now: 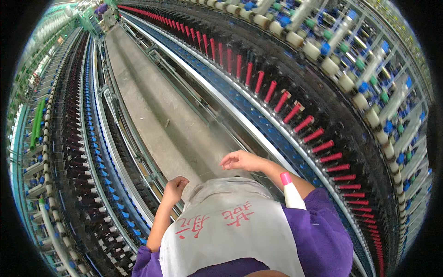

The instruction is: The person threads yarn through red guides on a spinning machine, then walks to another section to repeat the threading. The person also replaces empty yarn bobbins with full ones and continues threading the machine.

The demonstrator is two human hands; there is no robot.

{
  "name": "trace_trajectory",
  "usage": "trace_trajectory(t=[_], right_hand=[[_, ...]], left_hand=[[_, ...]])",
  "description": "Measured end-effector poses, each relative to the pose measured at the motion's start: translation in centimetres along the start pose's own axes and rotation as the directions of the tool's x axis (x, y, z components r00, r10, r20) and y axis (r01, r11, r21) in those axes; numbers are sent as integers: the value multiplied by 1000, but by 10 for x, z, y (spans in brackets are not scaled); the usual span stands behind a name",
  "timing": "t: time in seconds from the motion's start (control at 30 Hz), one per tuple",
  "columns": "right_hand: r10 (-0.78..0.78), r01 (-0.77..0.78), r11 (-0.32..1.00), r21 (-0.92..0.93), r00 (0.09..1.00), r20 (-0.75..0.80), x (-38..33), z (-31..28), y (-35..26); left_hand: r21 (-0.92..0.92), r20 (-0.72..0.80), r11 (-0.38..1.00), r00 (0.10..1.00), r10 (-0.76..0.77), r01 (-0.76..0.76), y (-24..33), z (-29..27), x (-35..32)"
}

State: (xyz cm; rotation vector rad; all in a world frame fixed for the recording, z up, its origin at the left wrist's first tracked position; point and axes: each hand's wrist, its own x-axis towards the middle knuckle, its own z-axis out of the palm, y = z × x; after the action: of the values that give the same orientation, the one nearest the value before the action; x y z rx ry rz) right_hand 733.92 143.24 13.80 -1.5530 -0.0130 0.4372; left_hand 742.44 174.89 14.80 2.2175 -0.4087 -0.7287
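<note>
The right hand hung over the concrete aisle floor, fingers loosely curled and thumb near the fingertips as if pinching something fine; whether it gripped a thread could not be told, and nothing solid showed in it. It reached toward the right-hand spinning frame, near but apart from the curving row of red bobbins standing tilted on their spindles. The left hand was drawn in close to the body, just beside the upper edge of the grey apron, its fingers clenched into a fist with nothing visible inside. A white bobbin with a pink tip stood upright against the right upper arm, tucked between the purple sleeve and the apron, held by neither hand. Above the red bobbins ran a line of cream roving packages with blue and green caps among pale metal rails. Across the aisle, the left-hand spinning frame carried dark spindles and blue fittings, with a metal rail running along its foot. The aisle narrowed away toward the upper left, where the machinery blurred.
</note>
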Motion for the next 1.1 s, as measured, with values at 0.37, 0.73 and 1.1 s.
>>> trace_trajectory(t=[0.37, 0.73, 1.1], right_hand=[[-343, 1, 926, -377, 418, -841, 209, -189, -79], [-266, -245, 946, -213, -205, -942, 334, -298, -117], [-435, -490, 839, -238, -339, -834, 317, -298, -153]], left_hand=[[-133, 127, 985, 983, 130, -113, -19, -118, 261], [22, 300, 930, 890, 343, -367, 41, -267, 508], [-27, 499, 965, 833, 239, -261, 58, -240, 564]])
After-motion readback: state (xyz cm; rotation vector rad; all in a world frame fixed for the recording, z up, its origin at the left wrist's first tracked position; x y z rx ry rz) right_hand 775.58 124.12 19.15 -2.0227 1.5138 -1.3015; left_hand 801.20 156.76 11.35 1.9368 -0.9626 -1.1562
